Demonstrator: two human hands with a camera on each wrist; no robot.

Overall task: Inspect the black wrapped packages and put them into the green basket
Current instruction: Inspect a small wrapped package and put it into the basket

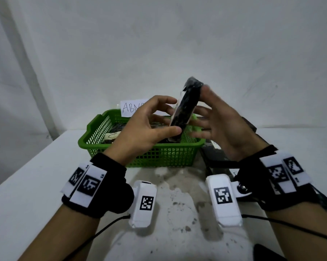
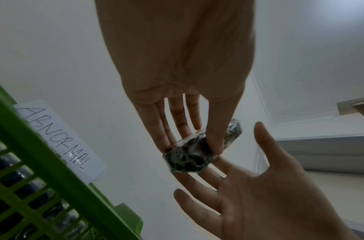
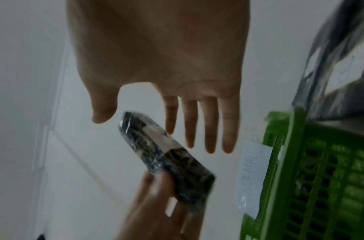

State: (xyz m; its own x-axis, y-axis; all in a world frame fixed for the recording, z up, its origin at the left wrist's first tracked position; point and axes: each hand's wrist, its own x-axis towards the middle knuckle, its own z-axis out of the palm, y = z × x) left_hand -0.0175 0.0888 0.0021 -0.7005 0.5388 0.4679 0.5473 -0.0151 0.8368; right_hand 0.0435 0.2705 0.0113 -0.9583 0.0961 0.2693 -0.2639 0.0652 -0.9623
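Left hand (image 1: 140,129) pinches package (image 1: 185,112) above basket (image 1: 166,157).

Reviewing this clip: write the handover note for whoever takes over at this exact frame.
Left hand: pinches the lower end of a black wrapped package, held up over the green basket.
Right hand: open, fingers straight beside the package.
Done: several packages already lie in the basket, which carries an ABNORMAL label.
Left: finish inspecting this one, drop it in; more packages wait right of the basket.

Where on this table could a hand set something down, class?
Bare tabletop lies left of the green basket, and between the basket and the wrists. Right of it, black wrapped packages crowd the table; the basket already holds packages.
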